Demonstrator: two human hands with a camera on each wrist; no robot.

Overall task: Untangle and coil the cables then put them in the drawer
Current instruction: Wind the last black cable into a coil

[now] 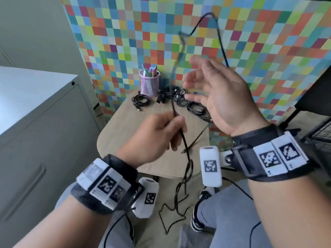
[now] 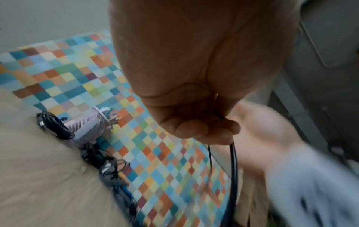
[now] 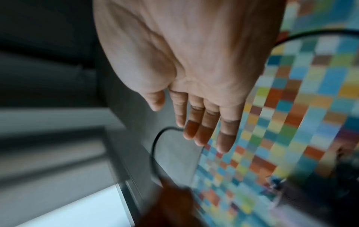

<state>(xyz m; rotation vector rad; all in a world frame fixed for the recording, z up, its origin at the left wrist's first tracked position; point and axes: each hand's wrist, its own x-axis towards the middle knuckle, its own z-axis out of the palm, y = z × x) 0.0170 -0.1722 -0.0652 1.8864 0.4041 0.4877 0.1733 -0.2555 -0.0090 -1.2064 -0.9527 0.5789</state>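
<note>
From the head view, the left hand (image 1: 157, 133) pinches a black cable (image 1: 184, 145) that loops up behind the right hand (image 1: 220, 101), fingers spread and holding nothing. The left wrist view shows the cable (image 2: 233, 169) leaving curled fingers (image 2: 194, 130). The right wrist view shows straight fingers (image 3: 204, 127) beside the cable (image 3: 155, 147).

surface (image 1: 125, 126) front half bare, room to pass | back edge blocked: pen cup (image 1: 150, 83), coiled cable (image 1: 141, 101), tangled cable pile (image 1: 186, 99) | left: grey cabinet (image 1: 44, 111) close beside | black cable (image 1: 186, 149) hangs off front edge
</note>
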